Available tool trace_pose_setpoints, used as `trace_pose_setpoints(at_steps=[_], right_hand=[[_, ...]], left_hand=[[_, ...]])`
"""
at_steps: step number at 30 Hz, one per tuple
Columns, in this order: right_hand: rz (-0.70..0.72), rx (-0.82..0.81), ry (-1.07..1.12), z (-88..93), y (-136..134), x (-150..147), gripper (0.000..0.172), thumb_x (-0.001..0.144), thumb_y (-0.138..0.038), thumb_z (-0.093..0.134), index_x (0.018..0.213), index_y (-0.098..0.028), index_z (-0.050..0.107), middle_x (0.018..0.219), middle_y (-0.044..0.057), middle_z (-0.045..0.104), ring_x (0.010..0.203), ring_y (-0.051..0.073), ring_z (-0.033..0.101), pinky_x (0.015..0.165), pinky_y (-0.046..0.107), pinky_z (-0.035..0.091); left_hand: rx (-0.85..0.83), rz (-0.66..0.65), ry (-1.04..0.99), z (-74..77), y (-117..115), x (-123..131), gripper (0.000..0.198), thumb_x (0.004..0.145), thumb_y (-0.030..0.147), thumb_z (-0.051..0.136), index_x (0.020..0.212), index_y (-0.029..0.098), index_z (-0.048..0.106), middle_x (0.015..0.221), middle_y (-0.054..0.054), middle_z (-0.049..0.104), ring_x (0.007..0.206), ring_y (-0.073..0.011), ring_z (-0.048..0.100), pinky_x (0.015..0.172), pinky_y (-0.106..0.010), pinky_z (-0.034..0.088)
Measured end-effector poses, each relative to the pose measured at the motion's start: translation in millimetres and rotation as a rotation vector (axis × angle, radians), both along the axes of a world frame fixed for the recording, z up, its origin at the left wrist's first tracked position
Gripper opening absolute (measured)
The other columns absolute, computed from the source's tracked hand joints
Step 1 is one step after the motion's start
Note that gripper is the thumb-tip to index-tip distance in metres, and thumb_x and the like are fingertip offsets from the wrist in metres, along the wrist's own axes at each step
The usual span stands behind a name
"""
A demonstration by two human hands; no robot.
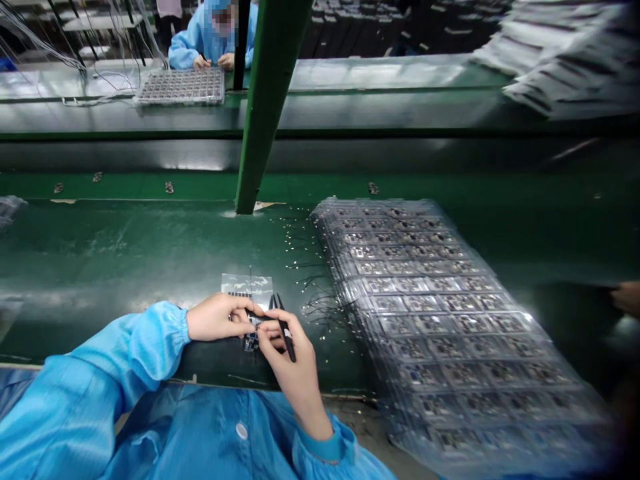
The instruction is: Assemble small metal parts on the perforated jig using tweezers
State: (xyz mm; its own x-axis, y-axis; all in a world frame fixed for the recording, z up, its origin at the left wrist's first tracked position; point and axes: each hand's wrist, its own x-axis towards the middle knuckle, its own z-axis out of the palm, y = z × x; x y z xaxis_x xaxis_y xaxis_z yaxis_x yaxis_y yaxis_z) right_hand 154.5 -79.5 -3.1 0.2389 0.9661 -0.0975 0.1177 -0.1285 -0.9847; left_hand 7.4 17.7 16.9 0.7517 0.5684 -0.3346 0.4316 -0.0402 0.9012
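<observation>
My left hand [220, 317] is closed in a pinch at the upper left of a small circuit board [251, 342], with a thin dark wire by the fingertips. My right hand [295, 347] is closed with black tweezers [287, 337] lodged between its fingers, their tips pointing away from me. Its thumb and fingertips meet the same small board from the right. The fingers hide most of the board. Just beyond both hands, a clear sheet [260, 283] with rows of dark pieces lies flat on the green bench [150, 260].
Stacked clear trays [425, 287] of circuit boards fill the right side. Thin wires [313, 287] spread beside them. A green post [270, 100] rises ahead. Small boards [169, 187] lie on the green strip behind. Across the bench, a person [200, 40] works by another tray [180, 85].
</observation>
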Motion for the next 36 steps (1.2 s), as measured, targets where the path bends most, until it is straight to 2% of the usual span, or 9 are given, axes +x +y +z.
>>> trace_pose_setpoints(at_steps=[7,11,17,21,24,27,30,33,36], right_hand=[[-0.059,0.01,0.015,-14.4,-5,3,0.027,0.082,-0.035,0.059,0.105,-0.021,0.058,0.082,0.004,0.07,0.07,0.018,0.067,0.063,0.027,0.055],[-0.143,0.007,0.067,-21.3,-5,6,0.04,0.089,-0.047,0.047,0.113,-0.017,0.06,0.073,0.005,0.069,0.061,0.017,0.064,0.057,0.028,0.055],[-0.186,0.054,0.026,-27.7,-1,8,0.052,0.088,-0.053,0.045,0.12,-0.015,0.059,0.064,0.002,0.064,0.056,0.015,0.06,0.056,0.028,0.052],[-0.198,0.014,0.018,-24.6,-1,5,0.052,0.087,-0.055,0.045,0.118,-0.016,0.061,0.081,0.006,0.068,0.061,0.016,0.061,0.06,0.03,0.052],[-0.239,0.024,0.045,-21.6,-1,2,0.047,0.088,-0.052,0.045,0.115,-0.017,0.062,0.09,0.007,0.068,0.064,0.016,0.061,0.062,0.03,0.052],[-0.189,0.061,0.039,-24.2,0,4,0.044,0.088,-0.05,0.047,0.112,-0.018,0.064,0.09,0.007,0.068,0.066,0.017,0.062,0.06,0.029,0.053],[-0.137,0.084,0.012,-31.4,1,7,0.04,0.087,-0.048,0.049,0.112,-0.02,0.065,0.092,0.008,0.069,0.065,0.018,0.063,0.057,0.028,0.055],[-0.174,0.139,-0.006,-37.6,2,7,0.036,0.087,-0.046,0.05,0.109,-0.024,0.067,0.093,0.008,0.069,0.064,0.018,0.064,0.053,0.028,0.055],[-0.187,0.172,-0.006,-38.4,3,6,0.033,0.086,-0.045,0.051,0.107,-0.027,0.069,0.088,0.008,0.07,0.061,0.02,0.064,0.05,0.029,0.056]], left_hand=[[0.014,0.06,-0.052,-7.1,-1,-1,0.029,0.078,0.021,0.062,0.106,0.012,0.063,0.072,-0.002,0.068,0.061,-0.0093,0.06,0.062,-0.019,0.048],[-0.052,0.241,-0.098,-5.8,17,-11,0.026,0.079,0.026,0.062,0.101,0.01,0.064,0.074,-0.004,0.068,0.061,-0.0099,0.062,0.05,-0.016,0.045],[0.166,0.764,0.042,4.7,109,-32,0.021,0.082,0.021,0.058,0.1,0.01,0.065,0.083,-0.008,0.07,0.066,-0.0114,0.064,0.043,-0.012,0.043],[0.316,0.937,0.124,11.6,189,-47,0.029,0.089,0.02,0.048,0.115,0.009,0.057,0.104,-0.013,0.066,0.079,-0.0129,0.066,0.05,-0.014,0.048],[0.434,1.011,0.219,7.9,220,-60,0.036,0.089,0.018,0.048,0.123,0.007,0.05,0.114,-0.017,0.061,0.088,-0.0178,0.066,0.058,-0.02,0.053],[0.613,0.999,0.299,-4.2,219,-63,0.037,0.09,0.019,0.045,0.125,0.008,0.05,0.124,-0.019,0.055,0.099,-0.0225,0.063,0.076,-0.031,0.054],[0.809,0.841,0.329,-18.9,205,-49,0.03,0.09,0.025,0.047,0.116,0.016,0.06,0.123,-0.01,0.058,0.112,-0.0223,0.055,0.098,-0.035,0.042],[0.932,0.626,0.339,-30.3,197,-23,0.024,0.087,0.033,0.054,0.105,0.024,0.067,0.119,-0.002,0.062,0.115,-0.0194,0.052,0.104,-0.032,0.036],[1.009,0.557,0.378,-35.6,200,-4,0.026,0.087,0.036,0.053,0.106,0.023,0.067,0.122,-0.004,0.061,0.116,-0.0219,0.051,0.105,-0.037,0.033]])
